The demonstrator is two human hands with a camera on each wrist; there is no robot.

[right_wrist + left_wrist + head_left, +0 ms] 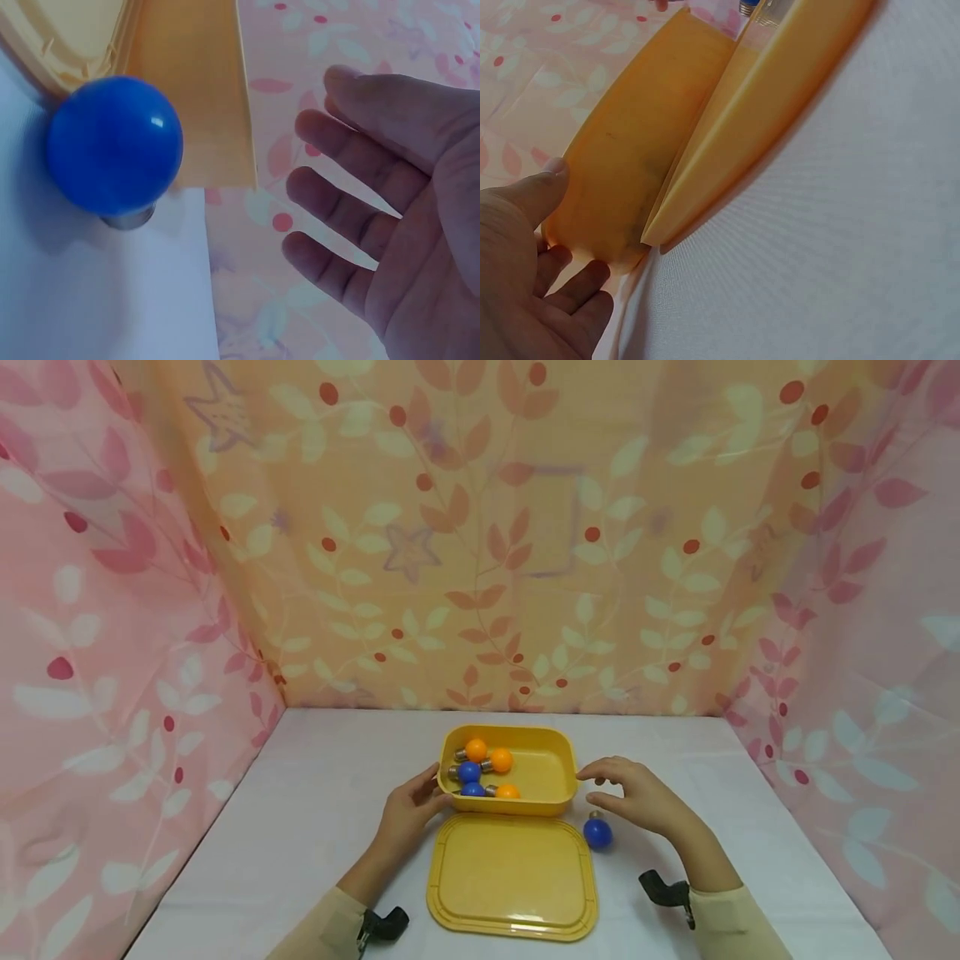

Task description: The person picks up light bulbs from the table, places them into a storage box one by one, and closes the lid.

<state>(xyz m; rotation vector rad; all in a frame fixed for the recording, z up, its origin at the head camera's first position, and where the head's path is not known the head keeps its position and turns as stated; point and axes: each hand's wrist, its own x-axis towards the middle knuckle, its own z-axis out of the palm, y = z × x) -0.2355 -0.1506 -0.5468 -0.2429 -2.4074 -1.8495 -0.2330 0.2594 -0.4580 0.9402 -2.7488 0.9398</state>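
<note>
A yellow plastic box [551, 768] holds three orange bulbs [501, 761] and two blue bulbs [468, 772], bunched at its left side. My left hand [408, 814] grips the box's left end, thumb [551, 180] and fingers spread around its corner. By the right end is my right hand [633, 793], its fingers loosely bent and nothing held; a fingertip comes close to the rim, and contact is unclear. Below that hand, a loose blue bulb [597, 833] lies on the table, large in the right wrist view [116, 146].
The yellow lid [513, 877] lies flat on the white-covered table [300, 827], just in front of the box and left of the loose bulb. Patterned cloth [480, 568] hangs behind and on both sides. A dark wrist camera [667, 891] sits at each sleeve.
</note>
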